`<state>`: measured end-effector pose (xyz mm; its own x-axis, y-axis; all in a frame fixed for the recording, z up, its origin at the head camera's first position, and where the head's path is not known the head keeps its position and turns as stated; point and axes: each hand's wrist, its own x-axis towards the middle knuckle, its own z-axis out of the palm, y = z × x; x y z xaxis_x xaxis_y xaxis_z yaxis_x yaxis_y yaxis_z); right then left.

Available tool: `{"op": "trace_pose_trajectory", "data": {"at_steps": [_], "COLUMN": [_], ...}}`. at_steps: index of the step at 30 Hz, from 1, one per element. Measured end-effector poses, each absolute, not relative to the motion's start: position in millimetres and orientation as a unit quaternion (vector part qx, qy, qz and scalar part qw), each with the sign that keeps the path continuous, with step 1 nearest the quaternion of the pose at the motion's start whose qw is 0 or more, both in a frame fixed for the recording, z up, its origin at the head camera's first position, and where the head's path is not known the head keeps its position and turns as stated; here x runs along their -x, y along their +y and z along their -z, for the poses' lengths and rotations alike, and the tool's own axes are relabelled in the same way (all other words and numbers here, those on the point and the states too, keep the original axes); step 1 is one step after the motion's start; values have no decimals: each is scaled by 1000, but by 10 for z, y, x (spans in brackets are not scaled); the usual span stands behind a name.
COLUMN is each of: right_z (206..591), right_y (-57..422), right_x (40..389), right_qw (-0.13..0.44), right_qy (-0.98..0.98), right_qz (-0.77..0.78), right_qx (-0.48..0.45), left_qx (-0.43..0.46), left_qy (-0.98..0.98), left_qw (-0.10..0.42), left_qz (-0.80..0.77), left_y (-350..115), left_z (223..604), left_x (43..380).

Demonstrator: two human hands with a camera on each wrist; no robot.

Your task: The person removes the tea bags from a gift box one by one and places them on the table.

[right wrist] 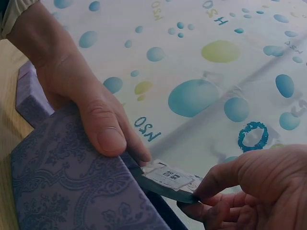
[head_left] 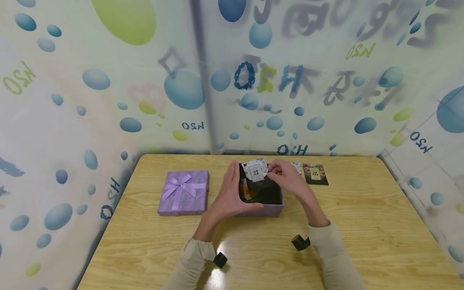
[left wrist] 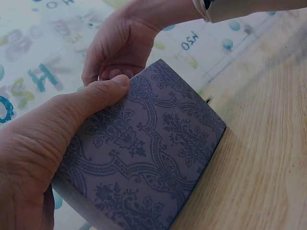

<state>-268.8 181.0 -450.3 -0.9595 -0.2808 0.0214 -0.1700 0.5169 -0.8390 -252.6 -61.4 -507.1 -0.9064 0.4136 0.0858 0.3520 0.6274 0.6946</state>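
Centre of frame: right hand [head_left: 288, 177] pinching pale packet [head_left: 256, 171] over purple box [head_left: 266, 210], left hand [head_left: 230, 196] spread wide against box; orange contents [head_left: 249, 191] hard to make out; second packet [head_left: 296, 165] half hidden behind right hand; wooden table [head_left: 366, 217], bubble-printed backdrop [head_left: 232, 117] above

Booth-like nook | printed sheeting [head_left: 152, 60] on three sides | wooden table [head_left: 362, 209]
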Motion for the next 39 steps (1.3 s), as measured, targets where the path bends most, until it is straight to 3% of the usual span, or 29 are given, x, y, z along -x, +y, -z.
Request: {"op": "trace_pose_trajectory", "data": {"at_steps": [39], "right_z": [4397], "right_y": [2352], "right_x": [2729], "right_qw": [50], "right_qy": [839], "right_qz": [539], "right_qx": [59], "left_qx": [-208], "left_qy": [898], "left_qw": [41], "left_qz": [-384], "left_y": [-597], "left_z": [5076], "left_x": [2526]}}
